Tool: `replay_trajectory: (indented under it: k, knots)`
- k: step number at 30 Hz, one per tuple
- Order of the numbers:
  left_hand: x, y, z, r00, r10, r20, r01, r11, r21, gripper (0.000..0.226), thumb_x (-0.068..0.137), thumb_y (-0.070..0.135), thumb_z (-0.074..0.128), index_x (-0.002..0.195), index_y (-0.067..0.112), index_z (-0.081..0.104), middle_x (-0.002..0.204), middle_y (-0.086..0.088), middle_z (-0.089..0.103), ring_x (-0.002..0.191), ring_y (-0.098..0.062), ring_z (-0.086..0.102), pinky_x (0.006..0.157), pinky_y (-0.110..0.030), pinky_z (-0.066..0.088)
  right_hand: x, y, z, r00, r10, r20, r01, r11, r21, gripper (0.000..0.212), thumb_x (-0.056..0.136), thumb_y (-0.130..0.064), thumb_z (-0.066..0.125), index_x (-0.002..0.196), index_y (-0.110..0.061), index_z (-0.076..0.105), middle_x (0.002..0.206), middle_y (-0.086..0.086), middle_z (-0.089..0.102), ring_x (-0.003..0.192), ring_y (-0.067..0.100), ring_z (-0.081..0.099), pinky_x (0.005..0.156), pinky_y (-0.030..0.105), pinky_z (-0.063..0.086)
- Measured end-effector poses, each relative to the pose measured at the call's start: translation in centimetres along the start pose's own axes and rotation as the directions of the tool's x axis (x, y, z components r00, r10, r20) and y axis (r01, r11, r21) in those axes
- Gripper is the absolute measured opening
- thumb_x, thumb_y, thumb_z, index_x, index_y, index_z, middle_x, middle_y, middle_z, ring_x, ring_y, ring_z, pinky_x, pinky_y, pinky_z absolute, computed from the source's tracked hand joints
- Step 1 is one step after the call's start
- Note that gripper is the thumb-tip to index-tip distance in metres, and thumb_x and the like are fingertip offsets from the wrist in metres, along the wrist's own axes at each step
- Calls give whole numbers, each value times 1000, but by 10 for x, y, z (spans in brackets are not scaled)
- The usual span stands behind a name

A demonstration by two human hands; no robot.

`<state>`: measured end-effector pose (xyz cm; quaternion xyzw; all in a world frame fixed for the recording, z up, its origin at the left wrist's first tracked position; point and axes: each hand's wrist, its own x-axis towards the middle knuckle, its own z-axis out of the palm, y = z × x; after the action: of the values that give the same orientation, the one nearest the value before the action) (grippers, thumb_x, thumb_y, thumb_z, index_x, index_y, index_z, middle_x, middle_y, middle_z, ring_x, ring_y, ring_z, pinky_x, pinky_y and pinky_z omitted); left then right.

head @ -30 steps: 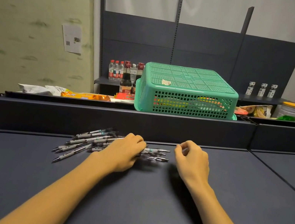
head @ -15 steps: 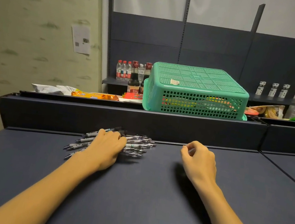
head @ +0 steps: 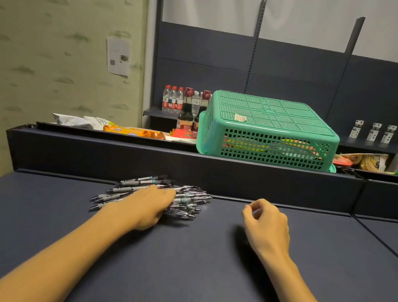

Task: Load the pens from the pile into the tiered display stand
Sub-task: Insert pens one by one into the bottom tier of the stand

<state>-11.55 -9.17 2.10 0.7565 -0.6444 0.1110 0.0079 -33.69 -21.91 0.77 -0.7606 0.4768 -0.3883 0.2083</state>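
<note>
Resting left hand (head: 149, 204) flat on pens (head: 185, 196); right hand (head: 268, 225) fingers curled, empty.

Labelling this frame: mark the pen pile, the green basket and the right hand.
pen pile (head: 186, 197), head view, on the clear barrels right of the left hand.
green basket (head: 272, 115), head view, on its upturned base.
right hand (head: 268, 223), head view, on its back.
</note>
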Motion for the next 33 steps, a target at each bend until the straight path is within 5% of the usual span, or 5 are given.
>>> replay_trajectory:
  k: [11, 16, 27, 33]
  knots:
    - [0, -1, -9, 992, -20, 121, 34, 993, -114, 33, 86, 21, 59, 96, 18, 28, 108, -12, 53, 98, -32, 52, 80, -42, 44, -6, -1, 0, 1000, -22, 17, 22, 1000, 3, 15, 93, -30, 55, 84, -19, 62, 73, -8, 60, 68, 16, 55, 60, 27, 39]
    - [-4, -2, -9, 991, 38, 127, -19, 989, -147, 40, 85, 18, 56, 119, 19, 35, 114, -11, 57, 100, -32, 56, 85, -46, 48, -13, -3, -4, 999, -33, -8, 33, 998, -45, 15, 93, -30, 55, 86, -19, 62, 77, -4, 63, 73, 19, 58, 63, 28, 43]
    - [-19, -32, 4, 980, 161, -120, -193, 920, -340, 13, 87, 11, 50, 97, 16, 46, 100, 0, 50, 92, -20, 49, 82, -35, 43, -38, -10, -1, 995, -2, -104, -9, 994, -108, 16, 93, -30, 57, 88, -17, 65, 78, -1, 65, 75, 21, 61, 66, 29, 47]
    - [-39, -49, 0, 981, 173, -93, -184, 974, -131, 19, 88, 17, 49, 86, 23, 31, 94, -1, 45, 85, -27, 48, 74, -41, 43, -43, -18, 3, 993, -6, -120, -9, 992, -127, 16, 92, -28, 58, 87, -16, 65, 77, 0, 65, 75, 24, 62, 66, 30, 48]
